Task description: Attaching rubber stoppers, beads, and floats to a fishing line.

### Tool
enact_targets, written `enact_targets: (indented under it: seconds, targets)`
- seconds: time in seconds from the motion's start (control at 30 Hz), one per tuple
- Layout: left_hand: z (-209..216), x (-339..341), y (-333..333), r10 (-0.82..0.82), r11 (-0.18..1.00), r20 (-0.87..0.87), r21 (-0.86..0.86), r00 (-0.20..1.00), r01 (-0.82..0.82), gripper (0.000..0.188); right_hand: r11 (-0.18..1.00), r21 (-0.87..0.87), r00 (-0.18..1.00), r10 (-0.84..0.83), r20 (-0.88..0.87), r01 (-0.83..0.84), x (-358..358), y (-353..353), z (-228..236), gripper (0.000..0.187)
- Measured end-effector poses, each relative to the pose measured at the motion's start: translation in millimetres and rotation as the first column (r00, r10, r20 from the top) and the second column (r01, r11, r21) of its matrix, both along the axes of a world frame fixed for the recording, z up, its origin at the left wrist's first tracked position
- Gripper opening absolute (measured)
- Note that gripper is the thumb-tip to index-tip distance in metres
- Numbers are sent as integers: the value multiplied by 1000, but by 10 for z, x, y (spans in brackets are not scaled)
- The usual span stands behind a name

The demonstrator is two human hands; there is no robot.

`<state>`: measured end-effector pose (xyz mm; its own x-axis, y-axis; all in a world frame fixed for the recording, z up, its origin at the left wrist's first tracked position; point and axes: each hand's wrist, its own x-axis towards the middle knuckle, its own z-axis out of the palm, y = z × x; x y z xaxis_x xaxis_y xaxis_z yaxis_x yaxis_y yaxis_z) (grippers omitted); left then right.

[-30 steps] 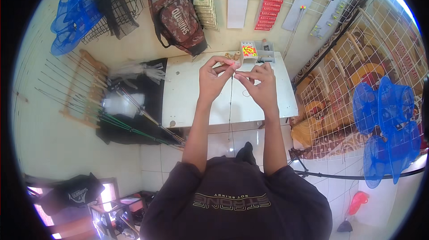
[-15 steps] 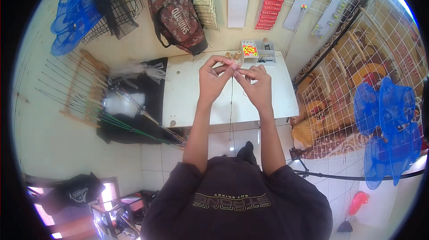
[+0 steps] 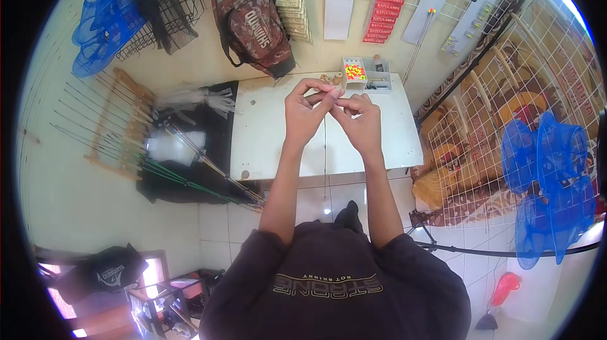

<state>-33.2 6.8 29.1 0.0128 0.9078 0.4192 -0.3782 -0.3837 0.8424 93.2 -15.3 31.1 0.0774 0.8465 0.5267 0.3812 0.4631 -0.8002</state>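
Observation:
Above the white table (image 3: 272, 144), my left hand (image 3: 306, 113) and my right hand (image 3: 361, 123) meet fingertip to fingertip. Both are closed in a pinch. A thin dark line (image 3: 325, 150) hangs from between them, past the table's near edge toward the floor. It looks like a fishing line, with small dark spots along it. The fingers cover its upper end, and any small part pinched there is too small to make out.
Behind my hands stand a divided white box (image 3: 378, 80) with bright yellow and red small pieces (image 3: 355, 72) and wooden spools (image 3: 337, 79). Fishing rods (image 3: 190, 179) lie on the left. A camouflage bag (image 3: 253, 30) hangs behind; blue mesh nets (image 3: 547, 163) hang right.
My left hand has shifted slightly right and my right hand slightly left, so they sit closer together. The hanging line has swung a little to the left.

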Motion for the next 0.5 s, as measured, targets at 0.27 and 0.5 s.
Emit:
enact_targets:
  seconds: [0.27,0.5]
  targets:
    - [-17,-65,-4,26,1000,20,-8,999,-26,12,999,-15,999,-43,-29,43,-46,6,45,10]
    - [-69,-136,23,68,997,29,23,997,-69,12,991,62,983,-125,132,118,-20,-13,53,7]
